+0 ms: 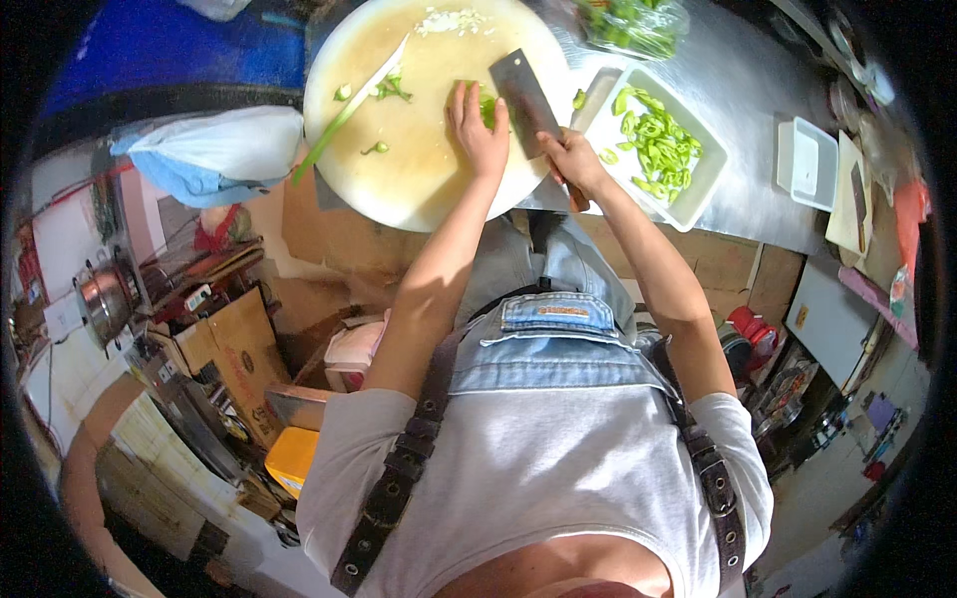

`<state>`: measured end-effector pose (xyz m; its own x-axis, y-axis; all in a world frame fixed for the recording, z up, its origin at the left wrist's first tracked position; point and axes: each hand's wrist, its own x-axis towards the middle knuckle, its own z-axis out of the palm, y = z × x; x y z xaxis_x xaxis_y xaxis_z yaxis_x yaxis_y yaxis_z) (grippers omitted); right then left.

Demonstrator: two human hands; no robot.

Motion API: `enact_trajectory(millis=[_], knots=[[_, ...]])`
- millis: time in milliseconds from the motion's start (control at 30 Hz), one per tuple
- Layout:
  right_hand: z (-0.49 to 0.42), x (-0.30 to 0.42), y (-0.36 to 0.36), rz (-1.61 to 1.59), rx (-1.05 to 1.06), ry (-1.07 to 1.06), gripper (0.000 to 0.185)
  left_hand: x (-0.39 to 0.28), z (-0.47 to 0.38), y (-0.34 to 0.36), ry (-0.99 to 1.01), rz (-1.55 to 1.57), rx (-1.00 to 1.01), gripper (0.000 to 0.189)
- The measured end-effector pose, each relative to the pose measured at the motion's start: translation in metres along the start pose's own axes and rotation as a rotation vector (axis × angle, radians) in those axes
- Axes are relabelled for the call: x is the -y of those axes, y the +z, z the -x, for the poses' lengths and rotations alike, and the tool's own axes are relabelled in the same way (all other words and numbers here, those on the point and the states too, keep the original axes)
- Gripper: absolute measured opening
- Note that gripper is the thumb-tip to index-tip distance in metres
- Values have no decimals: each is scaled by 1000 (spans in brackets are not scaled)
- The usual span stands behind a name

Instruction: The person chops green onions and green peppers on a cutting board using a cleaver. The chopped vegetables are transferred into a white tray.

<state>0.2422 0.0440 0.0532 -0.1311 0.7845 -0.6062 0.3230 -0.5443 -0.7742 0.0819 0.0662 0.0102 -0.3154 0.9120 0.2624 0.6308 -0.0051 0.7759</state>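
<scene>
My left hand (478,142) holds green pepper (487,111) against a round, pale cutting board (426,172), the green showing between thumb and fingers. In my right hand (576,161) is the wooden handle of a cleaver (523,97). Its broad dark blade lies over the board's right side, just right of my left hand. A scallion (351,108) lies slanted across the board's left part, its green end past the rim. Pepper stems (392,86) lie beside it. Chopped white bits, possibly garlic (452,21), are spread at the far edge.
Right of the board, a white plastic tray (710,161) contains sliced green peppers (662,146). A plastic bag of green vegetables (635,26) lies behind it on the metal counter (748,97). Farther right are a small container (807,164) and another knife (857,198). A cloth (217,149) hangs left.
</scene>
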Motion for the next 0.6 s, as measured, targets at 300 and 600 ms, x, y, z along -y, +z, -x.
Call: enact_trajectory(millis=[300, 600], knots=[[-3, -24, 48, -294, 129, 31, 36, -6, -4, 5, 18, 35, 21, 42], [91, -31, -67, 139, -546, -389, 25, -165, 2, 33, 202, 350, 213, 42]])
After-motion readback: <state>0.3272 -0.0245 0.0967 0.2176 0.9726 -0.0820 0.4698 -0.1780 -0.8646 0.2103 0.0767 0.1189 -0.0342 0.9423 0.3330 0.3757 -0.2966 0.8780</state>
